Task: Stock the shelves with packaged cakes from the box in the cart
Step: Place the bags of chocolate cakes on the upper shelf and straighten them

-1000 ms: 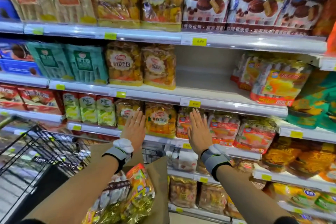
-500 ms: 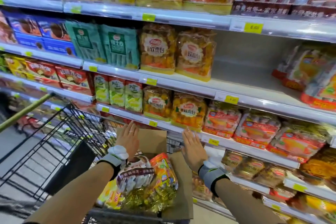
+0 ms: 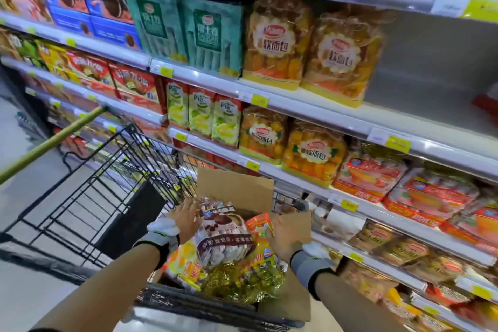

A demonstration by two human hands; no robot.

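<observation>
Supermarket aisle; shelves of packed snacks run along the right, with a bare stretch on one shelf beside the yellow bread bags.

Box sits open in the cart, flaps up, heaped with cake packs. Topmost: a brown-and-white pack, an orange pack to its right, gold-wrapped goods nearer the camera.

Left hand at the left edge of the brown pack, fingers spread, grip released, not closed on anything. Right hand over the orange pack; grip looks loose and open, touching or just above it, blur makes contact unsure.

Change: a second ago both hands were up flat against the bags on the shelf; now both have dropped into the box and the view has tipped down toward the cart. Reads as one placement finished and the next pick starting.

Judgement: box well filled, so much stocking remains. Next: close on a pack and lift it clear of the flaps.
</observation>
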